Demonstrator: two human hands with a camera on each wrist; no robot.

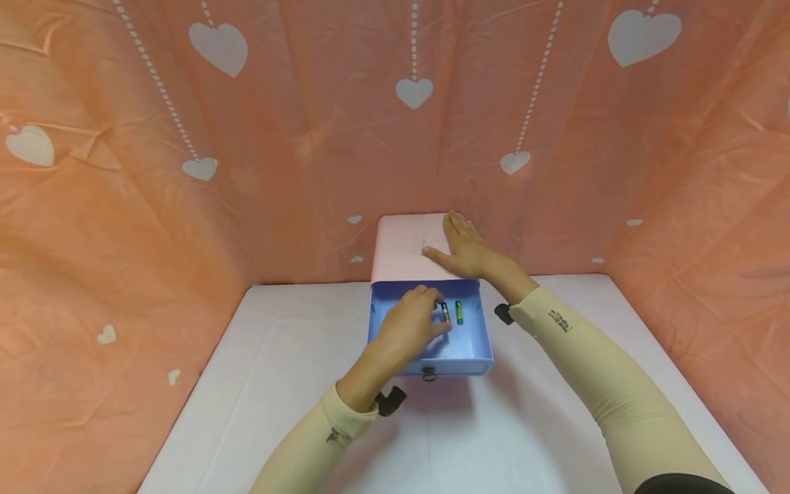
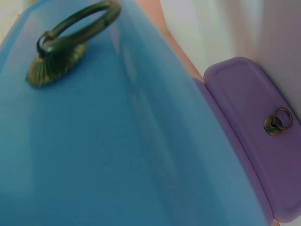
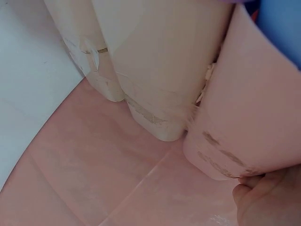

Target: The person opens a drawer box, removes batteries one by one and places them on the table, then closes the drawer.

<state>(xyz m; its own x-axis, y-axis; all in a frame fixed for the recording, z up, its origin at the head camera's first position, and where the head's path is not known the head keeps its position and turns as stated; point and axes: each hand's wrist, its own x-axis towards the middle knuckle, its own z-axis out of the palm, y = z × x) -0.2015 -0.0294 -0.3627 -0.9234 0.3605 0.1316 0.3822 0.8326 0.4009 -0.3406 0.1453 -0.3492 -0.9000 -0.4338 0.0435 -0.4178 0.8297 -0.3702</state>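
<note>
A pink-topped drawer unit [image 1: 404, 247] stands at the back of the table with its blue drawer [image 1: 475, 346] pulled out. Inside the drawer are two small batteries: a dark one [image 1: 446, 313] and a green one [image 1: 459, 313] just to its right. My left hand [image 1: 407, 322] reaches in over the drawer, finger and thumb at the two ends of the dark battery, pinching it. The right hand [image 1: 469, 255] rests on the unit's top with fingers spread; the right wrist view has part of that hand [image 3: 270, 200] against the pink casing [image 3: 249, 103].
A brass ring pull [image 2: 84, 28] hangs on the blue drawer front. Lower down, a purple drawer [image 2: 249, 122] has its own ring. Cream casings [image 3: 160, 61] with torn tape adjoin the pink one. An orange curtain [image 1: 308, 137] with hearts surrounds the white table [image 1: 278, 384].
</note>
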